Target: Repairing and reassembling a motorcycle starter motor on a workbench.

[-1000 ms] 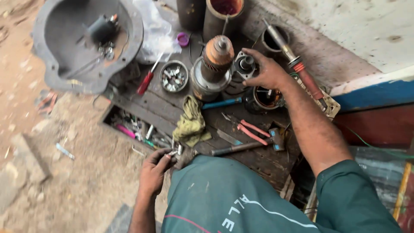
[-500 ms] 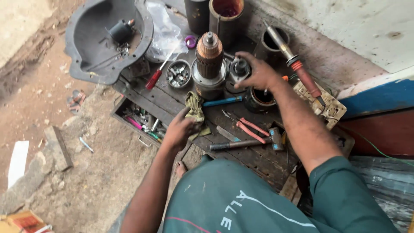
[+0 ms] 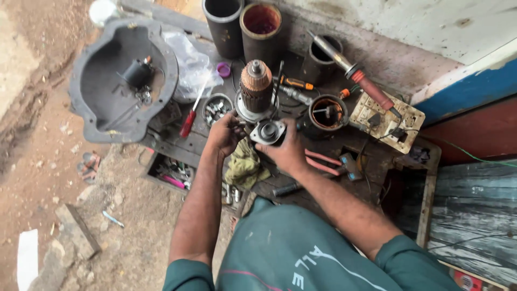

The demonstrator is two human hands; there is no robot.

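The right hand (image 3: 288, 151) was clenched around a small metal end housing (image 3: 267, 132), held just above the dark, cluttered surface (image 3: 371, 156) in front of the upright copper-wound armature (image 3: 255, 89). The left hand (image 3: 225, 132) met the housing from the other side, its fingers (image 3: 237, 125) pinching the edge of the part. In my judgement, fitting here calls for a square, steady hold and small turning pressure, the part kept level so nothing binds. A greenish rag (image 3: 245, 167) lay beneath the hands; pink-handled pliers (image 3: 323, 161) lay just beside the right wrist. No readable label was noted. A crumpled clear plastic bag (image 3: 188, 64) sat left of the armature, beside a small purple cap (image 3: 223, 69).
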